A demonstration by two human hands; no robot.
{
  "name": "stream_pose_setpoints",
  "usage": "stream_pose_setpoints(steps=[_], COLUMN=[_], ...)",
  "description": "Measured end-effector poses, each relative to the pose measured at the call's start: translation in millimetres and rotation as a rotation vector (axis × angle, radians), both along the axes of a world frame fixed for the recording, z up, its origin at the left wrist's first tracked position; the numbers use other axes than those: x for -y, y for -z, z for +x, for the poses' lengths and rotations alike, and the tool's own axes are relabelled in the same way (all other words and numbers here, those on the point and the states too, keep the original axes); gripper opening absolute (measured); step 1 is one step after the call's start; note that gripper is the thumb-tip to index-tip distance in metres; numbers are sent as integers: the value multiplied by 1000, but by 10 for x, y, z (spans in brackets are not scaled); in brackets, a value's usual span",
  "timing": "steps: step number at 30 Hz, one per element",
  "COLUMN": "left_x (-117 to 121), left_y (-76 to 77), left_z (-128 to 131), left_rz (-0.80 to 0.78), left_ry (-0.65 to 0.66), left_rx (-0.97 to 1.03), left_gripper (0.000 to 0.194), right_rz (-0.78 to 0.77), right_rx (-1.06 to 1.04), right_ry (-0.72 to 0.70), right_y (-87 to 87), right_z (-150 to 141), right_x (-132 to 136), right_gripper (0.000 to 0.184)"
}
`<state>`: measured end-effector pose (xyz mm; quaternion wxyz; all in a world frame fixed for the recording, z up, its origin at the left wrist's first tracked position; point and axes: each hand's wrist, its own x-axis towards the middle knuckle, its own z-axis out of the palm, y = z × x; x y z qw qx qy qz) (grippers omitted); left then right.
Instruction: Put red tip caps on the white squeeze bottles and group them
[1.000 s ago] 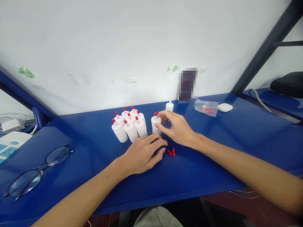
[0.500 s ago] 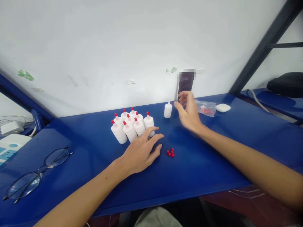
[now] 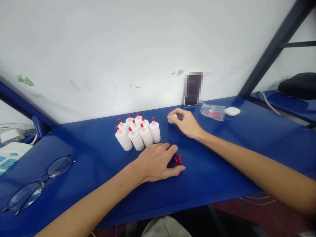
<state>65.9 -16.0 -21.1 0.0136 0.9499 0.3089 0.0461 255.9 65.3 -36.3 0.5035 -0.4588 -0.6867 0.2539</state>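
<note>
- The small white bottle is in the grip of the right hand, between thumb and fingers; fingers cover most of it, so I can't tell whether its long axis is upright or tilted, nor see a nozzle.
- The loose red caps lie in a tight cluster on the near side of that bottle and slightly to its right, well apart from it.
- The left hand is the nearer one to the caps: they sit just beyond its curved index finger and thumb, in the mouth of a wide grip, with no cap seen pinched.
- Left of the right hand, beyond the left hand's knuckles, stand the white bottles with red-tipped nozzles, upright and packed close together; a gap separates the group from the held bottle.
- All this is on a glossy blue counter, its far edge along a pale wall with scuffed, peeling patches.
- Behind the right hand a phone leans on the wall; to its right lie a clear plastic bag with red pieces inside and a smooth white case-like object.
- Eyeglasses lie at far left, near a white power strip with blue sockets.
</note>
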Motion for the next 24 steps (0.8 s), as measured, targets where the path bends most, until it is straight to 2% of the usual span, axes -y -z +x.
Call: stream_pose_setpoints(steps=[5, 10, 15, 19, 24], left_x=[-57, -98, -99, -112, -135], left_y=[-4, 27, 32, 8, 6], left_z=[205, 252, 150, -36, -286], left_rz=[109, 174, 182, 131, 28], left_ry=[34, 128, 160, 158, 125], left_rx=[-138, -165, -148, -145, -68], left_gripper=[61, 46, 38, 40, 43], right_rz=[29, 37, 20, -74, -224], right_rx=[26, 26, 7, -32, -32], right_ry=[63, 131, 95, 9, -310], right_y=[20, 28, 43, 21, -52], right_z=[43, 87, 158, 145, -9], right_x=[4, -68, -166, -130, 97], right_gripper=[23, 15, 17, 20, 19])
